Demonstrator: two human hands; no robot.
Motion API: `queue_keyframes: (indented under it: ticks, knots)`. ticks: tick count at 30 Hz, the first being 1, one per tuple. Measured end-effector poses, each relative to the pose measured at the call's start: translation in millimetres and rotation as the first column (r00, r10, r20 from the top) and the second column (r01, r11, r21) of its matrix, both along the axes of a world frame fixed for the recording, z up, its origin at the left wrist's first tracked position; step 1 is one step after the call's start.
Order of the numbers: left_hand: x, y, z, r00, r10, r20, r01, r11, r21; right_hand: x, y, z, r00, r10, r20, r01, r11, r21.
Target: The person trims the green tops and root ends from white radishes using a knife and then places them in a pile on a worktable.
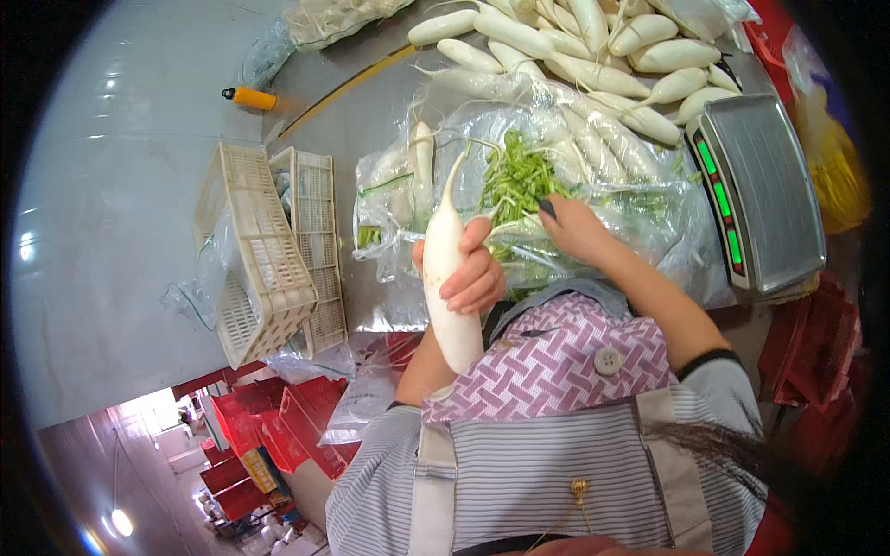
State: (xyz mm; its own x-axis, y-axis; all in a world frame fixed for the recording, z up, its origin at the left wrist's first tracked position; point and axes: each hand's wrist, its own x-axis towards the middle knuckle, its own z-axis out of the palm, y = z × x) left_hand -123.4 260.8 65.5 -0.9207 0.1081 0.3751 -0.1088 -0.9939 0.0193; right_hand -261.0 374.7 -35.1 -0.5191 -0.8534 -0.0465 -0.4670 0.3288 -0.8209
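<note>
My left hand [473, 271] is wrapped around a white daikon radish [443, 278], held upright with its thin root pointing away from me. My right hand [577, 226] grips a small dark object [547, 207], perhaps a knife handle; its exact kind cannot be told. It is beside a heap of cut green radish leaves [518, 174], which lies on clear plastic bags. Bagged radishes [598, 146] lie beyond the leaves, and another daikon [421, 156] rests to the left of them.
A large pile of daikons [556, 42] covers the far side. A metal weighing scale [765, 194] with lit green displays stands on the right. Two cream plastic crates [261, 257] [316, 243] are at the left, with an orange bottle [254, 98] beyond. Red crates [278, 424] stand lower left.
</note>
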Motion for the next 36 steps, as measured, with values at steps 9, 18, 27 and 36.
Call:
queue_keyframes:
  ticks: [9,18,27,36]
  knots:
    - [-13.2,-19.3,5.4,0.669,0.524,0.526,-0.445,0.850,-0.281,-11.3,10.6,64.0,0.588,0.117,0.800,0.104,0.970,-0.219]
    - [-58.8,-32.3,-18.0,0.360,0.823,0.439,-0.288,0.546,-0.787,0.4,23.6,53.5,0.383,0.116,0.916,0.164,0.968,-0.191]
    - [-51.5,-98.5,-94.1,0.577,0.789,-0.213,0.396,-0.499,-0.771,-74.5,13.1,50.8,0.409,-0.007,0.912,0.518,0.825,-0.226]
    - [7.6,-151.7,-127.0,0.598,0.768,-0.228,0.789,-0.615,-0.003,-171.5,-63.2,47.9,0.505,-0.212,0.837,0.748,0.590,-0.303]
